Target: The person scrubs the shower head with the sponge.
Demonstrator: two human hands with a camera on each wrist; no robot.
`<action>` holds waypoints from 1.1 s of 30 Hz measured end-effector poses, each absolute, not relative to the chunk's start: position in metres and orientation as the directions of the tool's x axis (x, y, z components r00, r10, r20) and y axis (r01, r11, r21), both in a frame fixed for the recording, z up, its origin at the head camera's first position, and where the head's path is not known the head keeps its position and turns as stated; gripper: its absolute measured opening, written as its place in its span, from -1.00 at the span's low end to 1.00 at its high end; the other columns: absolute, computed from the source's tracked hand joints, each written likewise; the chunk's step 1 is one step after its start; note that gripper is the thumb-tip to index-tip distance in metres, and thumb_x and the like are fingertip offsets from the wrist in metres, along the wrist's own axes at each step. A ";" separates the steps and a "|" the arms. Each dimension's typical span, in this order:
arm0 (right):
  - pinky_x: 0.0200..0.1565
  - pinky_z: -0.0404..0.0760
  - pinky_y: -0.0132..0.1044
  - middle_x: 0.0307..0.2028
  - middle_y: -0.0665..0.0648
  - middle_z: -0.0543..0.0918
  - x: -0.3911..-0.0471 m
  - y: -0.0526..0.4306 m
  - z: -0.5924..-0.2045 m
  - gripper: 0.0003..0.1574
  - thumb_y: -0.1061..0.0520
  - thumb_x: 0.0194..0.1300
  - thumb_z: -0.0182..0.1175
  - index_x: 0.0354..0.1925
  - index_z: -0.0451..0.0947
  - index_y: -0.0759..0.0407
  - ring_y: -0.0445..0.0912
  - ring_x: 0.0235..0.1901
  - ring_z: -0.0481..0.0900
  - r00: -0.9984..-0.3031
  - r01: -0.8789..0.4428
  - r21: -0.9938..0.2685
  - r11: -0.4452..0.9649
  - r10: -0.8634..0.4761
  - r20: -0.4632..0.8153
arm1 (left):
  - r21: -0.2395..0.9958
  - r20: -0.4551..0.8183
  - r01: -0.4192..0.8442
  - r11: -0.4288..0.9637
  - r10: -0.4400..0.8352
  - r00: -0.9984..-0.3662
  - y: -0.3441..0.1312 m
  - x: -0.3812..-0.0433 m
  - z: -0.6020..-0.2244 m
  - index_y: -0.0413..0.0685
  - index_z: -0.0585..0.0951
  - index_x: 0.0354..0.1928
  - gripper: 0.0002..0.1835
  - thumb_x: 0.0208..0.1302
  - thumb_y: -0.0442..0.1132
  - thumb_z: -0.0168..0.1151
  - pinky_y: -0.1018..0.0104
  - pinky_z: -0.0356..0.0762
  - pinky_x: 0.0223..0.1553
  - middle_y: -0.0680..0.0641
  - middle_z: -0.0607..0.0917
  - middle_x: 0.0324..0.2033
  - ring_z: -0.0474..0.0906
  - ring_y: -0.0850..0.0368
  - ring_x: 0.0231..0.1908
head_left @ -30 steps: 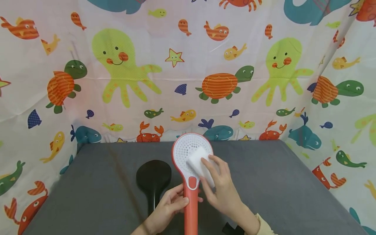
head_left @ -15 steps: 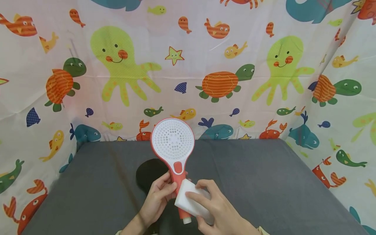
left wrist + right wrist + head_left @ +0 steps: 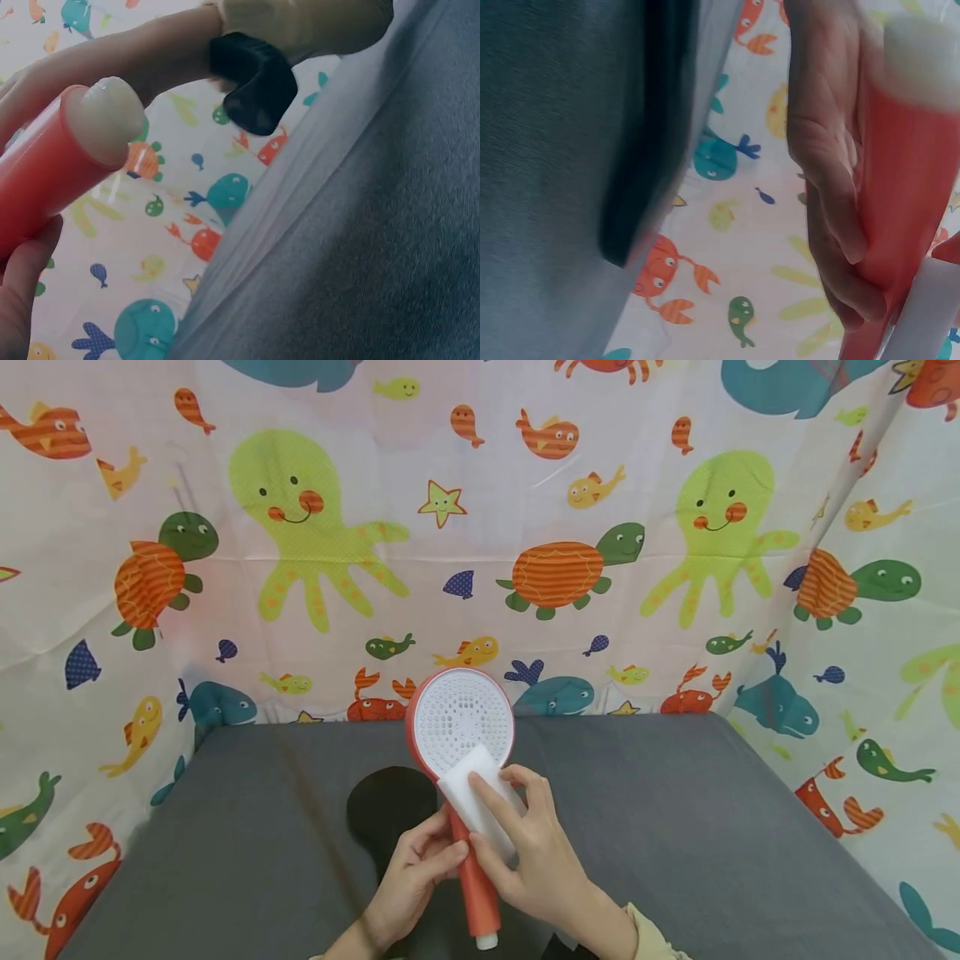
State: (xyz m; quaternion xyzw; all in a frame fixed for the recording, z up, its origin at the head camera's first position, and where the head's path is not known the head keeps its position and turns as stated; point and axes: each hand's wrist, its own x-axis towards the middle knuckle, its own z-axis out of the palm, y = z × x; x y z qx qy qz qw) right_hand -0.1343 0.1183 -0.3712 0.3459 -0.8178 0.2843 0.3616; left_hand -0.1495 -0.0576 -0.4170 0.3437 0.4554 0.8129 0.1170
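In the head view, a red-and-white shower head (image 3: 461,718) is held upright, its nozzle face toward me. My left hand (image 3: 420,877) grips its red handle from the left, thumb across the front. A white sponge (image 3: 480,802) is in my right hand (image 3: 532,852), pinched between fingers and thumb. It lies against the lower right of the face and the top of the handle, covering the part between. The left wrist view shows the handle's pale threaded end (image 3: 112,112). In the right wrist view, the left fingers (image 3: 840,202) wrap the handle beside the sponge (image 3: 922,315).
Behind the hands, a black round-headed object with a handle (image 3: 390,810) lies on the grey tabletop (image 3: 247,827). A white curtain with sea-animal prints (image 3: 450,435) closes off the back and sides. A black band (image 3: 259,90) is at the right wrist.
The sponge went from the nozzle face down to the handle, then back up to the face's lower edge. The shower head moved left and up, then slightly right, still in my left hand.
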 end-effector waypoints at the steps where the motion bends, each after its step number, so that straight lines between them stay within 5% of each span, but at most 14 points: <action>1: -0.28 0.53 -0.06 0.04 0.29 0.29 -0.132 0.119 -0.372 -0.43 -0.09 0.33 -0.03 0.22 0.39 0.13 0.06 -0.01 0.25 -0.498 -0.774 -0.213 0.597 -0.367 0.786 | 0.818 0.453 0.133 -0.559 0.485 -0.748 -0.058 -0.149 -0.416 -0.33 0.20 0.33 -0.51 0.35 -0.54 -0.16 0.22 0.57 -0.15 -0.20 0.46 0.13 0.53 0.03 -0.02; 10: -0.28 0.44 -0.37 0.00 0.21 0.31 -0.109 0.141 -0.390 -0.46 0.00 0.26 0.09 0.18 0.42 0.14 -0.08 -0.09 0.30 -0.494 -0.847 -0.290 0.445 -0.459 0.738 | 0.755 0.519 0.240 -0.610 0.334 -0.787 -0.062 -0.153 -0.413 -0.33 0.10 0.37 -0.42 0.32 -0.55 -0.06 0.22 0.56 -0.12 -0.22 0.37 0.23 0.48 0.00 0.07; 16: -0.24 0.50 -0.30 -0.02 0.27 0.28 -0.110 0.149 -0.398 -0.51 0.06 0.24 0.11 0.13 0.43 0.15 0.00 -0.04 0.28 -0.359 -0.932 -0.256 0.256 -0.556 0.750 | 0.768 0.491 0.228 -0.599 0.322 -0.809 -0.063 -0.153 -0.412 -0.23 0.11 0.38 -0.42 0.34 -0.54 -0.08 0.24 0.56 -0.13 -0.20 0.48 0.13 0.52 -0.01 0.03; 20: -0.23 0.41 -0.31 -0.04 0.33 0.31 -0.123 0.140 -0.397 -0.50 0.02 0.27 0.07 0.12 0.43 0.23 0.04 -0.07 0.31 -0.337 -0.926 -0.197 0.323 -0.470 0.816 | 0.774 0.457 0.169 -0.610 0.354 -0.816 -0.060 -0.151 -0.414 -0.27 0.13 0.37 -0.45 0.35 -0.53 -0.12 0.26 0.55 -0.12 -0.17 0.38 0.23 0.48 0.05 0.06; 27: -0.23 0.43 -0.20 0.05 0.30 0.28 -0.136 0.127 -0.385 -0.44 -0.06 0.34 0.01 0.21 0.39 0.17 0.05 0.01 0.25 -0.448 -0.832 -0.232 0.504 -0.363 0.817 | 0.809 0.395 0.092 -0.581 0.420 -0.817 -0.058 -0.147 -0.413 -0.24 0.14 0.37 -0.48 0.38 -0.50 -0.19 0.23 0.55 -0.11 -0.20 0.26 0.31 0.47 0.02 0.07; 33: -0.15 0.52 -0.12 0.04 0.29 0.32 -0.125 0.137 -0.384 -0.48 0.01 0.24 0.03 0.14 0.46 0.14 0.06 0.01 0.27 -0.340 -0.911 -0.140 0.388 -0.514 0.787 | 0.786 0.434 0.098 -0.611 0.433 -0.790 -0.062 -0.150 -0.410 -0.32 0.15 0.35 -0.52 0.40 -0.50 -0.28 0.26 0.51 -0.06 -0.23 0.29 0.28 0.43 0.03 0.09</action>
